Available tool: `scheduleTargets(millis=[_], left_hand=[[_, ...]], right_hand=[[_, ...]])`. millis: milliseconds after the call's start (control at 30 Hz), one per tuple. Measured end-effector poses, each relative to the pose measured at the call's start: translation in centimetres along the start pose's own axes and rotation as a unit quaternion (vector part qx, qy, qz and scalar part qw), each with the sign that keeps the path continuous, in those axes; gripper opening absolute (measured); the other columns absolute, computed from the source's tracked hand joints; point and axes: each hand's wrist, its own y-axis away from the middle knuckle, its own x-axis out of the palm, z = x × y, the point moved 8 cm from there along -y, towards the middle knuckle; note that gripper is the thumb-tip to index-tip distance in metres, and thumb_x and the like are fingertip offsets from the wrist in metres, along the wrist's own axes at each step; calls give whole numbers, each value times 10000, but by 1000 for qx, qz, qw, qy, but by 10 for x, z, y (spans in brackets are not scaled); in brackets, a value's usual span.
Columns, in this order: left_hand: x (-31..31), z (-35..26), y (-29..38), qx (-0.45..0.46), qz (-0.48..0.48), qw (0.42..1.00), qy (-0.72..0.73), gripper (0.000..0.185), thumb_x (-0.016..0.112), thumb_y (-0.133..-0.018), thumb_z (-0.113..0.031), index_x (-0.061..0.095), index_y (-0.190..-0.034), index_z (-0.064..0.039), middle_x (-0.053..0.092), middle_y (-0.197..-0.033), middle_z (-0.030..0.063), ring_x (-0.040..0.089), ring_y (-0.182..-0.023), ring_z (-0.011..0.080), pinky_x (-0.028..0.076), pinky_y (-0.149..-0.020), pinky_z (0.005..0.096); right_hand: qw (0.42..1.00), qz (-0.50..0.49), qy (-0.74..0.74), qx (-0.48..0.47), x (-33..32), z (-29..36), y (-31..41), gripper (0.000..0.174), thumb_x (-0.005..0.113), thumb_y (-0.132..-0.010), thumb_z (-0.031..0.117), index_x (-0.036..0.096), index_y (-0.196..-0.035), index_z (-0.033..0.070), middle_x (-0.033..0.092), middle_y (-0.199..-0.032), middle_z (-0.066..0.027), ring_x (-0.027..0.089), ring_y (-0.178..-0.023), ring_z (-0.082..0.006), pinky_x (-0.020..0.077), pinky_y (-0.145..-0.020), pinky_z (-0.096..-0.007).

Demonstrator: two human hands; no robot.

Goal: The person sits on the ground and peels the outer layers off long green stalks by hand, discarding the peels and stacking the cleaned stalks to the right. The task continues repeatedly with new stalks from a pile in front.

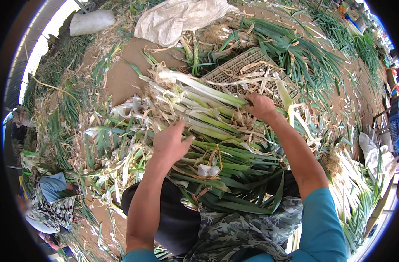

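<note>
My right hand (262,106) grips a long green onion (215,90) where its white shaft turns green. Its root end points to the upper left, over a heap of other green onions (212,129). My left hand (171,141) is at the near left side of this heap, thumb and forefinger apart, with nothing seen between them. Dry brown husks and peeled leaves cling to the heaped stalks. The dark green leaves (238,199) hang across my lap, over a camouflage apron (245,226).
Beyond the heap lies a plastic crate (248,70) with dry leaves on it. A pale woven sack (183,19) lies further off. More green onions are piled at far right (304,49) and lower right (353,186). Another person (52,199) sits at left.
</note>
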Motion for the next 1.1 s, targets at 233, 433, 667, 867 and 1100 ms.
scheduleTargets(millis=[233, 433, 667, 867, 1100], left_hand=[[24, -39, 26, 162, -7, 983, -89, 305, 780, -861, -277, 640, -1033, -67, 702, -896, 129, 726, -848, 346, 568, -730, 460], [13, -21, 17, 140, -32, 982, -120, 353, 805, -835, -296, 646, -1057, -72, 717, -927, 109, 717, -837, 334, 550, -733, 468], [-51, 11, 4, -28, -150, 988, 31, 567, 860, -816, -211, 614, -1295, -33, 730, -983, 108, 712, -796, 236, 597, -746, 368], [-87, 32, 18, 110, -214, 788, 567, 1152, 803, -684, -25, 182, -1653, -74, 211, -1713, 160, 327, -1534, 353, 324, -1230, 545], [-72, 42, 40, 108, -210, 805, 544, 618, 799, -819, -72, 557, -1384, -5, 641, -1344, 96, 616, -1218, 237, 485, -1076, 377]], right_hand=[[990, 57, 125, -1, 82, 20, -33, 500, 634, -963, 263, 556, -1418, 71, 653, -1328, -196, 646, -1221, -353, 558, -981, -482], [996, 92, 14, -6, 111, 31, -79, 808, 754, -808, 500, 522, -1495, 142, 732, -1183, -182, 688, -1116, -374, 540, -983, -477], [979, 43, -141, -139, 6, 42, -4, 600, 764, -913, 452, 638, -1400, 125, 724, -1224, -160, 686, -1091, -380, 530, -932, -456], [913, 98, -274, -287, -125, 129, 92, 626, 671, -979, 545, 634, -1379, 66, 708, -1220, -202, 681, -1067, -344, 524, -934, -444], [881, 208, -293, -308, -83, 126, 154, 732, 782, -861, 616, 665, -1263, 15, 745, -1075, -151, 719, -984, -276, 593, -842, -427]])
